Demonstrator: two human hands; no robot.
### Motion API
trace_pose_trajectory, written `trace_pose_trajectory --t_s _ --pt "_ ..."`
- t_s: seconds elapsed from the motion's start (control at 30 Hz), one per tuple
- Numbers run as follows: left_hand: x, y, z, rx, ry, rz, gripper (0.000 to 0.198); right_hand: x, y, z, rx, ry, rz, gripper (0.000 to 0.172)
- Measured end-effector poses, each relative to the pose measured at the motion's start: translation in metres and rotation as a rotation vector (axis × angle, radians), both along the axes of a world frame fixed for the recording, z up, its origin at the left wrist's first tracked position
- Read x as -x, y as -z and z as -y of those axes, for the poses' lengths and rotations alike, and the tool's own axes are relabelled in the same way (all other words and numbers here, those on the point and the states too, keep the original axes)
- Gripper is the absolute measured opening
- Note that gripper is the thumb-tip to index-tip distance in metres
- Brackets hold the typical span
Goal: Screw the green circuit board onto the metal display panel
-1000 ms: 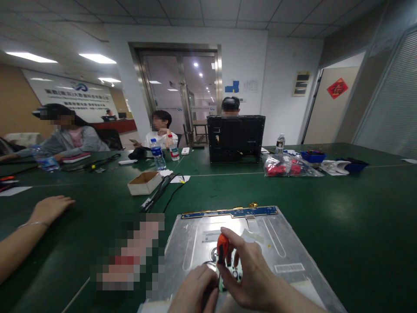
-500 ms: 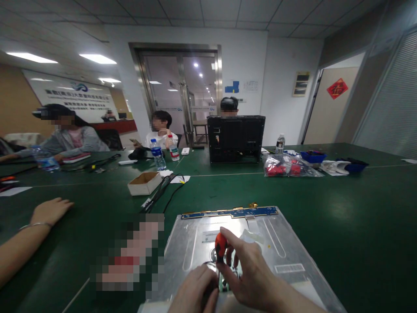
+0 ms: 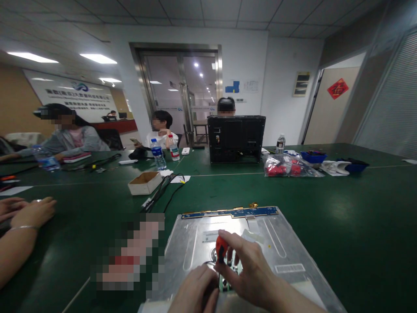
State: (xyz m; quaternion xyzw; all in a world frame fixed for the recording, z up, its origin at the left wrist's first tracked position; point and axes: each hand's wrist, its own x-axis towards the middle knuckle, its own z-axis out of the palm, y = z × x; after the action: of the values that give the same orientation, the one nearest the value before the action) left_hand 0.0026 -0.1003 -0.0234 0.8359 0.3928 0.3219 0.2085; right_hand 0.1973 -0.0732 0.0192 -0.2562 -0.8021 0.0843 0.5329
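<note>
- Screwdriver (image 3: 221,247), orange and black handle: stands nearly upright over the lower middle of the metal panel (image 3: 273,250), between the two hands.
- Right hand (image 3: 249,265): pinching the screwdriver handle; index finger over its top, thumb low on the near side, other fingers curled behind. Handle sits just left of the palm.
- Left hand (image 3: 195,284): low, at left of the screwdriver, fingers bent and close together beside the shaft. Whether it grips the shaft or something under the fingers, cannot tell.
- Green circuit board (image 3: 224,284): on the panel, under and between the hands, partly covered by them. Screwdriver tip is hidden.
- Panel: flat on the green worktop (image 3: 329,208), both hands above its near half.
- Blue circuit strip (image 3: 231,213): along the panel's far edge, well beyond the hands.
- Barcode label (image 3: 289,268): on the panel, right of the right hand.
- Open white box (image 3: 143,186) and black cables (image 3: 159,193): on the worktop, beyond and left of the panel.
- Co-worker's hands (image 3: 34,213): far left, well apart from the panel.
</note>
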Motion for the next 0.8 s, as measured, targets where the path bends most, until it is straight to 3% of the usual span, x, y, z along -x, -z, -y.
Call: trace_pose_trajectory --t_s 0.17,0.33,0.53,0.8 --pt "0.000 0.013 -0.005 -0.035 0.006 0.010 0.011 -0.001 -0.003 0.004 -0.008 -0.025 0.011 0.065" --pt "0.000 0.015 -0.006 -0.024 0.032 0.032 0.013 -0.003 -0.006 0.008 0.015 0.005 0.033 0.071" --pt "-0.002 0.021 -0.003 -0.019 -0.029 0.058 0.018 -0.001 0.000 0.002 -0.006 -0.018 -0.004 0.063" --pt "-0.002 0.017 -0.001 -0.033 -0.043 0.060 0.018 0.000 -0.002 0.001 -0.018 -0.046 0.030 0.065"
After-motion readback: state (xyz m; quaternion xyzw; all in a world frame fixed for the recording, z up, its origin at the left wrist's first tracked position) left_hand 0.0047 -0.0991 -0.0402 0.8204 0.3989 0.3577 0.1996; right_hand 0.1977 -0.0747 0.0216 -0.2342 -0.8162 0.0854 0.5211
